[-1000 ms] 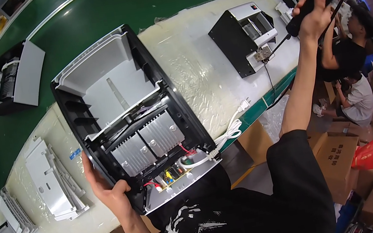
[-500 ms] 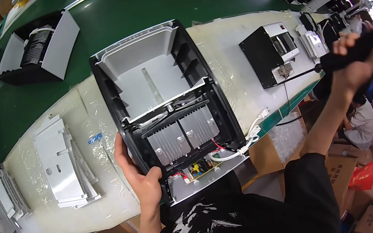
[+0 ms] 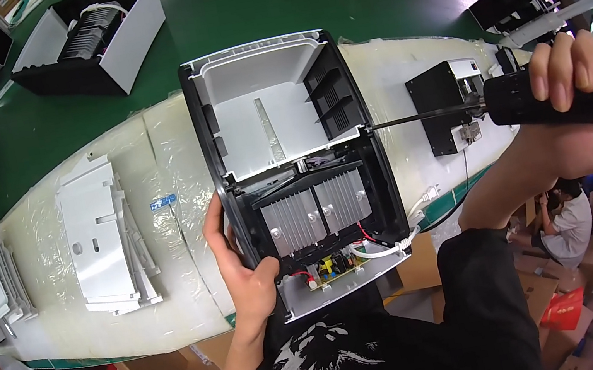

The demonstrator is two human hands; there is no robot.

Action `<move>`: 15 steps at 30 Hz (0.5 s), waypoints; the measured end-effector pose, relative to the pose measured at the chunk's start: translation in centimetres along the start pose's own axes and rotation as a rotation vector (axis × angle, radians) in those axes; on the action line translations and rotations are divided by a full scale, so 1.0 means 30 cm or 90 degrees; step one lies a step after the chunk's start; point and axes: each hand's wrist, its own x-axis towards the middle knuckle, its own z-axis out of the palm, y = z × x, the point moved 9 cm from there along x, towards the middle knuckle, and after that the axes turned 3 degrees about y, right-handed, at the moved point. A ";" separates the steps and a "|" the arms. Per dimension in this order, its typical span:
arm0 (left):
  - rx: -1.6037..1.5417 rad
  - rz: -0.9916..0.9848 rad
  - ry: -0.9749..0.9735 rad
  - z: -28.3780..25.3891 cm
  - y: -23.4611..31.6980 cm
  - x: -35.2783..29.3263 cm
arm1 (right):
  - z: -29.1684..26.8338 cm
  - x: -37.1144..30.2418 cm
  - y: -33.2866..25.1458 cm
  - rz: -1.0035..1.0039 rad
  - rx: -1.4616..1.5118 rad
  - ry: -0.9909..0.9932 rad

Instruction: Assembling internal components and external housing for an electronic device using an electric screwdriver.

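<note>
Black casing (image 3: pixel 385 201) with pale grey inner tub (image 3: pixel 244 131), silver striped heat sinks (image 3: pixel 293 221), white cord (image 3: pixel 386 251), black screwdriver (image 3: pixel 514 100), black shirt (image 3: pixel 417 345) with white brushstroke print, cream-covered table (image 3: pixel 56 296), white panels (image 3: pixel 95 222), blue-and-white label (image 3: pixel 164 202), red bag (image 3: pixel 564 309).

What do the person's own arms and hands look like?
The left hand and right hand are bare: no gloves, and no ring or watch visible. Black fabric short sleeves leave both forearms uncovered; the black fabric shirt bears a jagged white print.
</note>
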 end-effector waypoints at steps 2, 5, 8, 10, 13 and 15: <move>0.017 0.009 0.000 -0.002 -0.001 0.001 | 0.018 -0.002 0.021 0.007 0.005 0.029; 0.031 0.021 -0.011 0.002 -0.001 0.003 | 0.021 -0.005 0.063 0.031 -0.030 0.028; 0.033 0.021 -0.008 -0.002 0.001 0.005 | 0.039 -0.006 0.088 0.051 -0.061 0.010; 0.028 0.020 -0.013 -0.001 0.001 0.006 | 0.036 -0.006 0.093 0.056 -0.055 0.027; 0.033 0.016 -0.014 0.001 -0.002 0.008 | 0.035 -0.001 0.082 0.023 -0.051 0.025; 0.024 0.011 -0.013 0.004 0.001 0.008 | 0.031 -0.002 0.074 0.001 -0.048 0.024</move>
